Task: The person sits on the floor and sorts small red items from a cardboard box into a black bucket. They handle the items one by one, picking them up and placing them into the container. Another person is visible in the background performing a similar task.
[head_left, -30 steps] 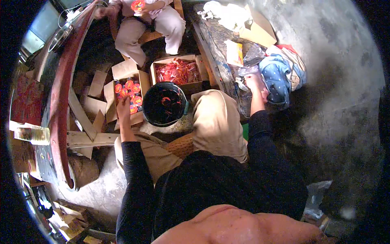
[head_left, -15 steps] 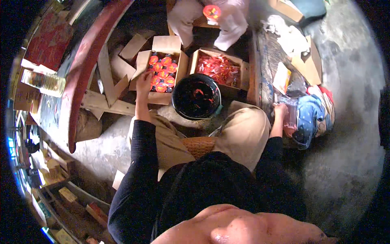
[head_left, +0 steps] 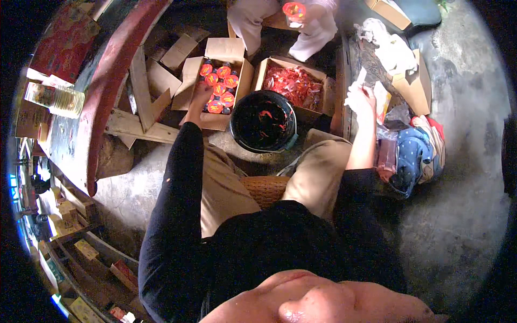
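My left hand reaches into an open cardboard box, at the left side of its rows of round red-topped containers. Its fingers point down and are too small and blurred to make out. Off to the right, my right hand is raised with its fingers closed on a thin white piece, which looks pale and overexposed; what it is does not show. Between my knees and the boxes stands a black bucket with dark contents and some red shreds inside.
A second cardboard box holds crumpled red wrappers. Opposite me sits a person in light trousers, their hand around a red-topped cup. At right lie a blue cloth, a white cloth and a cardboard piece. A red-edged bench stands left.
My right hand has risen away from beside the blue cloth and now holds the white piece. My left hand has shifted slightly at the box, and the whole view has moved a little.
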Demonstrator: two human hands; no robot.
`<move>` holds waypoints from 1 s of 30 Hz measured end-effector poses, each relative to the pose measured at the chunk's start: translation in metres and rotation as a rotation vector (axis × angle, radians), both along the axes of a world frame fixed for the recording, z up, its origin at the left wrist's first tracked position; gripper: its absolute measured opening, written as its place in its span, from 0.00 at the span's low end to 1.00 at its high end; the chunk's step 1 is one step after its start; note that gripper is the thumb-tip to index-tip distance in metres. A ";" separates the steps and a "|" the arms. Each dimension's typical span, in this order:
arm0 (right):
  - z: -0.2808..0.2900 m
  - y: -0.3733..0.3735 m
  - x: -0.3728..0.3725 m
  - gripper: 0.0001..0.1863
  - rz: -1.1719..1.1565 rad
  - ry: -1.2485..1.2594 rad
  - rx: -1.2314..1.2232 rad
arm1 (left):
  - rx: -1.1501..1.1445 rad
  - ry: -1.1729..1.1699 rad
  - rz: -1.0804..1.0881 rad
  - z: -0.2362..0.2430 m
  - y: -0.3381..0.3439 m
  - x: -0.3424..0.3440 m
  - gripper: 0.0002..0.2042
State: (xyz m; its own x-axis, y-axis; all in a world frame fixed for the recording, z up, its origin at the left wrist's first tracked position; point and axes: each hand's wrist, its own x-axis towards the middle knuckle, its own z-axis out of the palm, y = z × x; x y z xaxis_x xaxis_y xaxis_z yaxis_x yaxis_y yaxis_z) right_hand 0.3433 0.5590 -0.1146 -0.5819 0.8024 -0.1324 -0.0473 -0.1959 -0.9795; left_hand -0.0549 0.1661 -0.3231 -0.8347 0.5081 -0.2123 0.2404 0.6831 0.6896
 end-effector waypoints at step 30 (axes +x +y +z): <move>-0.084 -0.033 -0.057 0.14 -0.136 -0.273 0.277 | -0.479 0.866 -0.554 -0.126 0.137 0.172 0.15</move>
